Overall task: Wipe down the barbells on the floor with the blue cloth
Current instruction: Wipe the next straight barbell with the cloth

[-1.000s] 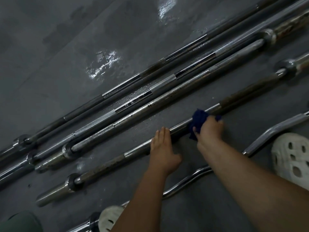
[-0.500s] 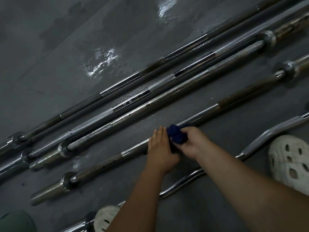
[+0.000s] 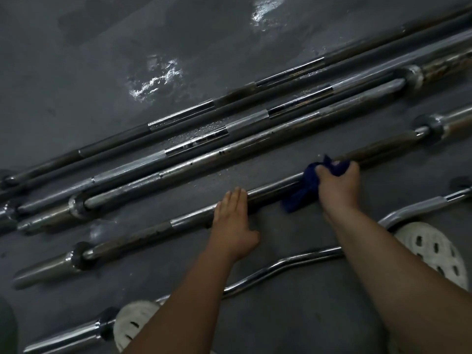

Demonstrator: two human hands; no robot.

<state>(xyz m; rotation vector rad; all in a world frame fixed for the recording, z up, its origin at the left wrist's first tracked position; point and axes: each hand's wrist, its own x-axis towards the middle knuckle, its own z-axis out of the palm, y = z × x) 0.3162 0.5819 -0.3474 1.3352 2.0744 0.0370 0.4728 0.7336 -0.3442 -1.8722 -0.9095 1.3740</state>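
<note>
A dark grey floor (image 3: 76, 72) fills the frame, with wet, shiny patches (image 3: 155, 80) toward the top. The barbell being wiped (image 3: 189, 218) runs on a diagonal from the lower left to the right edge.

The left grip (image 3: 233, 218), a bare hand near the centre of the frame, lies flat on this barbell's shaft. Its fingers are straight and together, the thumb is spread, and it holds nothing.

The right grip (image 3: 337, 185), right of centre, is curled around the blue cloth (image 3: 304, 190) and presses it onto the same shaft. A loose end of the cloth hangs down-left toward the floor. The two grips are apart along the bar.

Three other barbells (image 3: 229, 149) lie close together above it, on the same diagonal. A curved chrome bar (image 3: 306, 256) lies below it, passing under both forearms. A white perforated shoe (image 3: 431, 251) sits at the right edge and another (image 3: 132, 325) at the lower left.
</note>
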